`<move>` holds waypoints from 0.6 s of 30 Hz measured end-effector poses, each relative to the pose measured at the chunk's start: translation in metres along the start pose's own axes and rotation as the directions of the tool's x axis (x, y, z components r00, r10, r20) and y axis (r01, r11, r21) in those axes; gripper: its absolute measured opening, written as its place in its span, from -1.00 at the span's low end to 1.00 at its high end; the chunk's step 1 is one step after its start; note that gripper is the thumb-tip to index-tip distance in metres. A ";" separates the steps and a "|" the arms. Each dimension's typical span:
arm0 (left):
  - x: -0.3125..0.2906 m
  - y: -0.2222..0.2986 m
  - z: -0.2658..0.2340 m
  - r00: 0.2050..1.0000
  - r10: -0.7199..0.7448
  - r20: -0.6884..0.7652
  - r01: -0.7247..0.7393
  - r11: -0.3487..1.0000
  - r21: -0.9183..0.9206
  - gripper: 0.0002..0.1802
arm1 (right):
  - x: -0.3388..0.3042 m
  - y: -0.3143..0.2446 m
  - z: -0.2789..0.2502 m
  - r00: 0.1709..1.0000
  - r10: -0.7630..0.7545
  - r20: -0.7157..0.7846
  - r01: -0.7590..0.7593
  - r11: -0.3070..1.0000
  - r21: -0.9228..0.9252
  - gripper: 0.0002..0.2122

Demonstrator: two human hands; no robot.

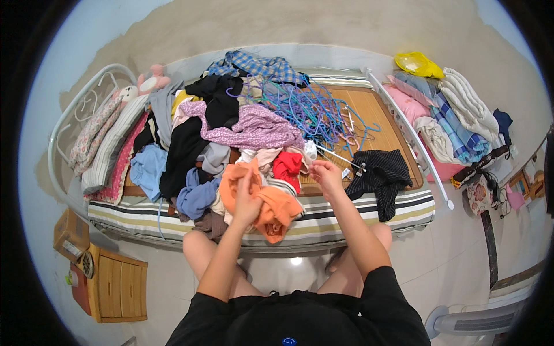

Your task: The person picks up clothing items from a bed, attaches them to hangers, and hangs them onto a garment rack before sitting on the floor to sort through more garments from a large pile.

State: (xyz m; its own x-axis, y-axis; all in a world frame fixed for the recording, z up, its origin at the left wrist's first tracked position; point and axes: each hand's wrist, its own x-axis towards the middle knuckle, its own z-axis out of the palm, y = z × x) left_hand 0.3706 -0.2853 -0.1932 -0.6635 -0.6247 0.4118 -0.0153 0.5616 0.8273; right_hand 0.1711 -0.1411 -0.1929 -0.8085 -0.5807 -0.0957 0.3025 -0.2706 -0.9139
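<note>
My left hand (247,200) is closed on an orange garment (277,212), which hangs in loose folds over the front of a clothes pile. Its fingertips are partly sunk in the cloth. To the right, my right hand (327,179) is raised with thumb and fingers pinched together; anything between them is too small to make out. Just beyond it lies a white rod-like piece (334,154), its end reaching a black pinstriped garment (381,176). A red garment (287,168) lies between my hands, with a blue garment (199,193) left of the orange one.
The pile, with a purple patterned garment (254,128) on it, covers much of the bed (404,209). Tangled hangers (314,112) lie behind. A white rail (411,138) bounds the right end, with folded bedding (470,104) beyond. A wooden cabinet (122,282) stands left; a fan (479,320) is lower right.
</note>
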 end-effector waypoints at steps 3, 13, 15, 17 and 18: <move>-0.001 -0.025 0.041 0.999 -0.012 0.040 -0.007 0.897 0.441 -0.32 | 0.045 0.005 -0.010 0.998 0.028 -0.064 -0.028 1.000 -0.003 -0.83; -0.018 -0.098 0.100 0.924 0.372 -0.081 -0.191 0.638 0.746 -0.74 | 0.182 0.003 -0.023 0.948 0.292 -0.128 -0.245 0.923 0.295 -0.89; -0.027 -0.115 0.084 0.912 0.393 -0.112 -0.192 0.655 0.731 -0.77 | 0.168 -0.011 0.010 0.949 0.295 -0.107 -0.228 0.883 0.410 -0.91; -0.032 -0.116 0.075 0.925 0.359 -0.127 -0.162 0.673 0.722 -0.79 | 0.137 -0.029 0.024 0.961 0.276 0.029 -0.253 0.830 0.496 -0.90; -0.032 -0.110 0.073 0.918 0.373 -0.132 -0.170 0.673 0.720 -0.79 | 0.112 -0.039 0.025 0.969 0.243 0.051 -0.238 0.847 0.475 -0.87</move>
State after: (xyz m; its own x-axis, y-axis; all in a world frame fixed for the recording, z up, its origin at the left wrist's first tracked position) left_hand 0.3392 -0.2878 -0.3250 -0.5166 -0.4356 0.7371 -0.4357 0.8749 0.2117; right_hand 0.0819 -0.2149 -0.1580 -0.6836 -0.6677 -0.2948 0.6886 -0.4561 -0.5638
